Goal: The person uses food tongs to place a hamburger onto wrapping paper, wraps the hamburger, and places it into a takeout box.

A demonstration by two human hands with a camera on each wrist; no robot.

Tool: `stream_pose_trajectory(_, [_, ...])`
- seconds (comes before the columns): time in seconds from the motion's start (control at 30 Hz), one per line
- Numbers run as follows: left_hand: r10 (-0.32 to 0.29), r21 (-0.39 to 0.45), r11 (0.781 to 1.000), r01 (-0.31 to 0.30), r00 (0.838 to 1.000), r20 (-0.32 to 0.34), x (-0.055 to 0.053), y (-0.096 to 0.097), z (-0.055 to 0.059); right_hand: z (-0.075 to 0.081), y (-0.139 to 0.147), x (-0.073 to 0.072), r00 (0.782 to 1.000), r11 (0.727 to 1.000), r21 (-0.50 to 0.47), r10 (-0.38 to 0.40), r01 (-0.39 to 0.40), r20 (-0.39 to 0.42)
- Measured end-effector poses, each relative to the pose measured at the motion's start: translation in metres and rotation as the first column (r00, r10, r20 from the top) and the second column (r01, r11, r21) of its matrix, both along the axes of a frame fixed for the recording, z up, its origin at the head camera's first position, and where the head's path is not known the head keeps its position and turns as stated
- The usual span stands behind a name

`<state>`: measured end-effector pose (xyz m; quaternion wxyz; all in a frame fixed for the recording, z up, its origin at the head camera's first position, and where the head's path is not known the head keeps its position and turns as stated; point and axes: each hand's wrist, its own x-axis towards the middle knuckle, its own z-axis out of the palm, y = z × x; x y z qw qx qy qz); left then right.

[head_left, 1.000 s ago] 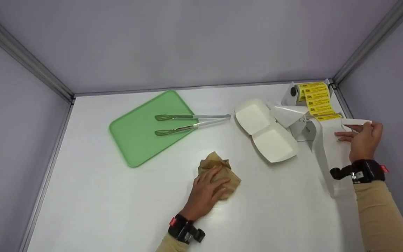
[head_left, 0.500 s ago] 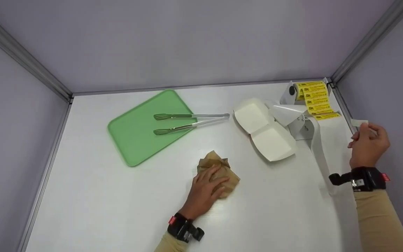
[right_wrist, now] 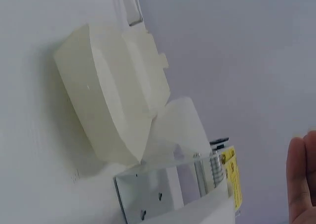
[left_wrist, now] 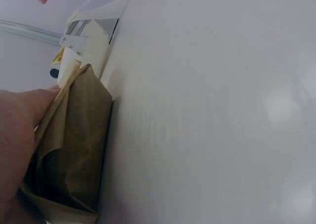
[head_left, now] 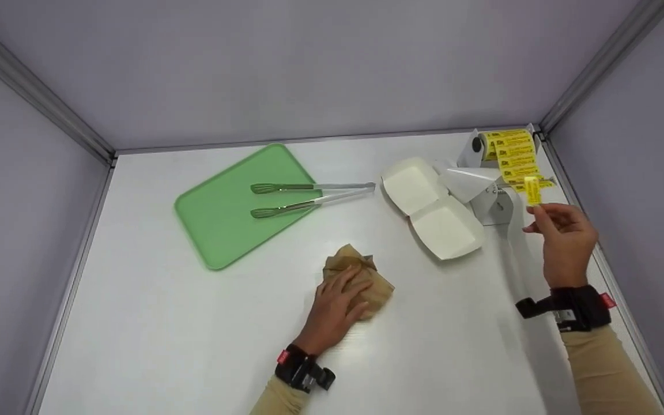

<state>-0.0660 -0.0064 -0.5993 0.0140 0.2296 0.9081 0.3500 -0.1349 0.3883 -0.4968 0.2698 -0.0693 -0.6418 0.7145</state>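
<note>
My left hand point(head_left: 332, 308) lies on a folded brown paper wrap point(head_left: 381, 290) at the middle of the table, fingers spread over its top. In the left wrist view, the wrap point(left_wrist: 81, 130) stands a little thick, with creased, layered edges. Between thumb and fingertips, my right hand point(head_left: 569, 248) pinches a small yellow label point(head_left: 533, 191), held up in front of the label dispenser point(head_left: 490, 210). Only some fingers point(right_wrist: 298, 177) of that hand show in the right wrist view; the label is out of sight there.
A yellow label roll point(head_left: 508, 144) sits in the dispenser, its white backing strip point(head_left: 515, 253) trailing toward the front. Left of it lies an unfolded white clamshell box point(head_left: 447, 227). Metal tongs point(head_left: 340, 197) lie partly across a green tray point(head_left: 222, 216). Walls bound the back and sides.
My right hand has pulled a label off at the dispenser's right and swung it left, turning its yellow face into view. The left hand has stayed on the paper wrap.
</note>
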Motion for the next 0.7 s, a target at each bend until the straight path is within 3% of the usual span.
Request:
stream_pose_trajectory(0.27, [0.002,-0.001,1.0,-0.002,1.0,-0.02,-0.002,-0.001,0.002,0.007,-0.048,0.01,0.985,0.981,0.086,0.173,-0.173,0.001])
stream_pose_trajectory(0.53, [0.0,-0.009,1.0,0.0,1.0,0.017,-0.003,0.0,0.0,-0.002,-0.098,0.02,0.966,0.954,0.157,0.257,-0.254,0.002])
stream_pose_trajectory(0.6, [-0.003,-0.008,1.0,0.003,1.0,0.016,-0.003,-0.001,0.001,-0.006,-0.109,0.024,0.955,0.939,0.178,0.296,-0.295,0.02])
stream_pose_trajectory(0.7, [-0.006,-0.01,1.0,0.006,1.0,0.01,0.0,-0.003,0.001,-0.012,-0.122,0.03,0.915,0.898,0.176,0.389,-0.403,0.112])
